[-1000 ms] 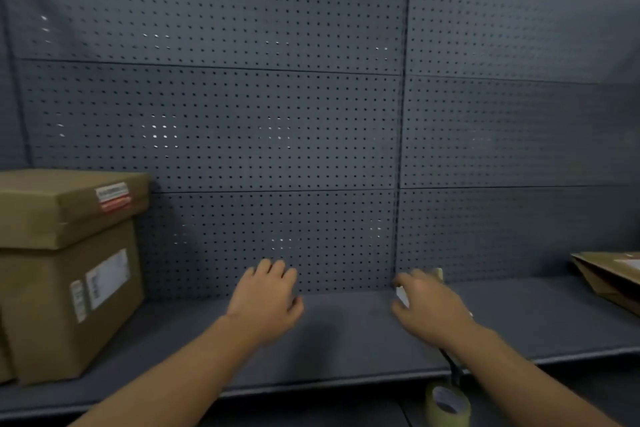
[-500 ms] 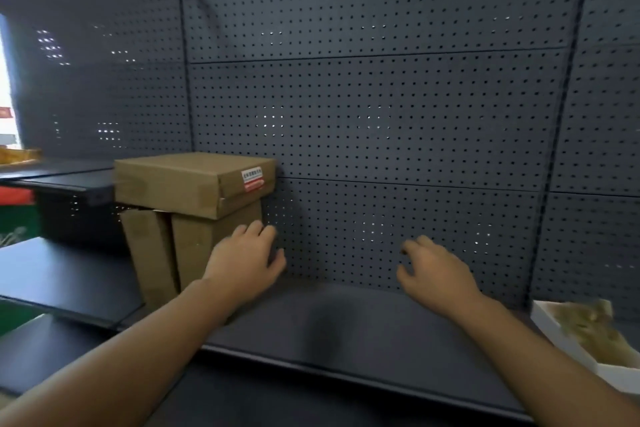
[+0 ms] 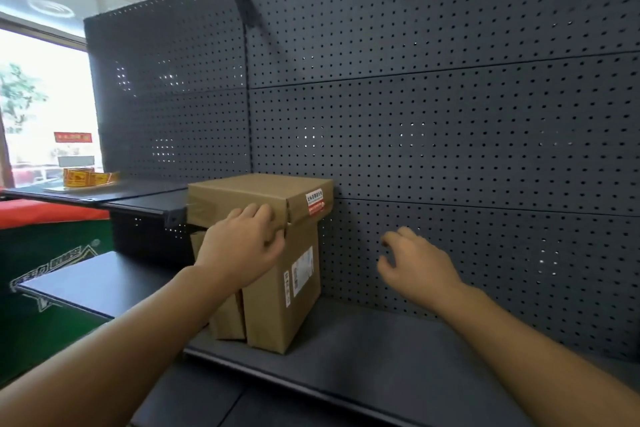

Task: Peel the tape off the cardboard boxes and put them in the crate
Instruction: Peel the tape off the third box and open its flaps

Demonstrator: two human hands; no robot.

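Left hand (image 3: 242,246) touching top cardboard box (image 3: 256,199) front edge, fingers curved, red-white sticker (image 3: 314,203) unreadable, right hand (image 3: 415,263) loosely curled, empty, shipping label (image 3: 302,270) on lower box (image 3: 280,302)

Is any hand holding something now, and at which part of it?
The left hand touches the top box at its front face; a real grip cannot be told. The right hand holds nothing.

Brown cardboard boxes (image 3: 277,288) with white and red labels; dark grey pegboard (image 3: 450,149) dotted with holes; dark grey shelf (image 3: 381,357).
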